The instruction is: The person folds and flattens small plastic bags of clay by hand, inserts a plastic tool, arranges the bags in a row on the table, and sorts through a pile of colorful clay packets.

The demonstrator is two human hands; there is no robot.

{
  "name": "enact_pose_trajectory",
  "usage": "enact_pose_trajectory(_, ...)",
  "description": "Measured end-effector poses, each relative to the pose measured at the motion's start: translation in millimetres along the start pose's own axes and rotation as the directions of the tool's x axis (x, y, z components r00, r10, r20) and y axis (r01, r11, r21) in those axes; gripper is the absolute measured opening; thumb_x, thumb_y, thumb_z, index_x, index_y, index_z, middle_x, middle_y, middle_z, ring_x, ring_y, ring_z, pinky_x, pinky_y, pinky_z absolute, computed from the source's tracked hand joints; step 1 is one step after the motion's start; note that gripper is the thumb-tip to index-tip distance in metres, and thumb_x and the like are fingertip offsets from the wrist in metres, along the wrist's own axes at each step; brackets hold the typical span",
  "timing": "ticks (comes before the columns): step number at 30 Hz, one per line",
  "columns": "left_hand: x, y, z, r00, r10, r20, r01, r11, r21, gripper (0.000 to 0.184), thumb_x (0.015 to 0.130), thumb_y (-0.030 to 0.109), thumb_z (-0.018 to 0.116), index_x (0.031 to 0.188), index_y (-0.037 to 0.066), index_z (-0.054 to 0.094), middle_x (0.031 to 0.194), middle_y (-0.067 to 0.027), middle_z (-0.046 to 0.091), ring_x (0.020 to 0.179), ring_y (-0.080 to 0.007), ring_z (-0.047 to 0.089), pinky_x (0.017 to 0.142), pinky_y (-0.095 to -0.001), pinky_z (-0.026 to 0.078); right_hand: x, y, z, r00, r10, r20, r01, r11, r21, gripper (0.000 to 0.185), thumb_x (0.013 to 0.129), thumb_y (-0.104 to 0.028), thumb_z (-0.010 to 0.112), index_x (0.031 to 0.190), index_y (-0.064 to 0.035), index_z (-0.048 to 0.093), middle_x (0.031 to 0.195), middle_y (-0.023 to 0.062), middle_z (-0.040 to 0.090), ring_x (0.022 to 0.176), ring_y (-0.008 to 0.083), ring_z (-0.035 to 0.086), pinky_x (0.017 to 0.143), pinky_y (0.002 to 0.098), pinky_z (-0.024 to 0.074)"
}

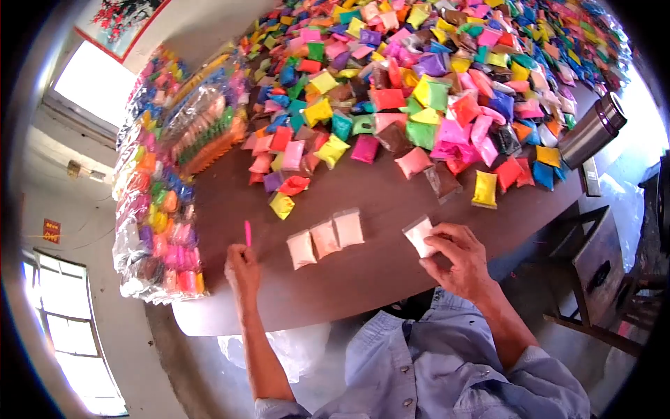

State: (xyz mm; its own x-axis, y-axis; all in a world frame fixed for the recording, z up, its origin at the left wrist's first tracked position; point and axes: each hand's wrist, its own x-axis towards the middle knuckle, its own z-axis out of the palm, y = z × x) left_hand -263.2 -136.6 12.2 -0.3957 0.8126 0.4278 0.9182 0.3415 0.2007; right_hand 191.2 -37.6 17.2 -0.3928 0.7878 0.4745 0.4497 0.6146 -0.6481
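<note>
My left hand (242, 270) is closed around a thin pink stick (248, 233) that points up, over the brown table (314, 297). With thumb and fingers, my right hand (457, 256) grips a small whitish packet (419, 236) by its right side. Between the hands, three pale packets lie side by side on the table: a left one (301, 250), a middle one (325, 239) and a right one (348, 228).
A large heap of colourful packets (426, 91) covers the table's far part. Bagged packets (164, 223) line the left edge. A metal thermos (593, 130) lies tilted at the right, above a wooden stool (597, 265). A yellow packet (484, 189) lies beyond my right hand.
</note>
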Motion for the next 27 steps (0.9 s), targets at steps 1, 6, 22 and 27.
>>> enact_pose_trajectory(1,0,13,-14,0.990,-0.135,0.030,0.139,0.971,-0.195,0.004,0.094,0.007,0.062,0.097,0.004,0.061,0.083,-0.0115,0.065,0.074,-0.0241,0.064,0.068,-0.0376,0.052,0,1,-2,1.000,-0.005,0.030,0.005,1.000,0.004,0.039,0.071,-0.013,0.086,0.106,-0.0126,0.070,0.115,0.0069,0.064,0.102,0.0303,0.064,0.084,0.0408,0.0554)
enact_pose_trajectory(6,-18,115,-55,0.972,-0.207,0.109,0.228,0.727,-0.648,0.018,0.097,0.008,0.061,0.114,0.005,0.067,0.087,-0.0001,0.062,0.074,-0.0081,0.057,0.066,-0.0240,0.048,1,2,-4,0.995,-0.041,0.085,0.043,0.999,-0.023,0.042,0.068,-0.011,0.087,0.107,-0.0117,0.071,0.120,0.0069,0.063,0.101,0.0297,0.065,0.085,0.0402,0.0556)
enact_pose_trajectory(22,-62,275,13,0.938,0.142,0.317,0.120,0.724,-0.679,0.009,0.089,0.005,0.073,0.097,0.000,0.072,0.086,-0.0165,0.071,0.071,-0.0246,0.070,0.065,-0.0337,0.054,-9,20,-12,0.980,-0.153,0.128,0.150,0.988,0.031,0.030,0.075,-0.006,0.083,0.103,-0.0086,0.072,0.116,0.0084,0.067,0.098,0.0289,0.068,0.084,0.0394,0.0564)
enact_pose_trajectory(27,-52,275,36,0.947,0.218,0.235,-0.031,0.793,-0.608,0.008,0.089,0.004,0.074,0.095,0.001,0.072,0.082,-0.0156,0.070,0.069,-0.0271,0.068,0.063,-0.0344,0.053,-15,28,-11,0.981,-0.157,0.112,0.154,0.987,0.032,0.031,0.076,-0.005,0.081,0.106,-0.0081,0.071,0.115,0.0080,0.067,0.099,0.0288,0.069,0.085,0.0388,0.0572)
